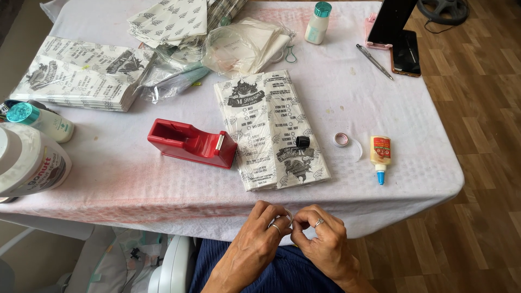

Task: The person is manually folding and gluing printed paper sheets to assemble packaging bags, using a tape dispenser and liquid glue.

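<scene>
Both hands pinch a small clear tape roll (286,218) between them, just off the near edge of the table (380,97) and above the person's lap: the left hand (259,239) closes thumb and forefinger around the ring, and the right hand (321,239) closes its fingertips on the roll's right side, seemingly picking at the loose end, though the tape itself is too small to make out clearly

On the cloth-covered table, a stack of printed paper bags (271,130) lies near the middle of the near edge with a small black cap (303,142) resting on it. A red tape dispenser (192,142) sits just left of the stack, its spindle slot empty. To the right lie another small tape roll (341,139) and a small glue bottle (380,152)

Judged from here, the roll is held over open space rather than over the table, so a slip of the fingers could drop it to the floor; the thin tape end could also tear or stick back on itself
</scene>
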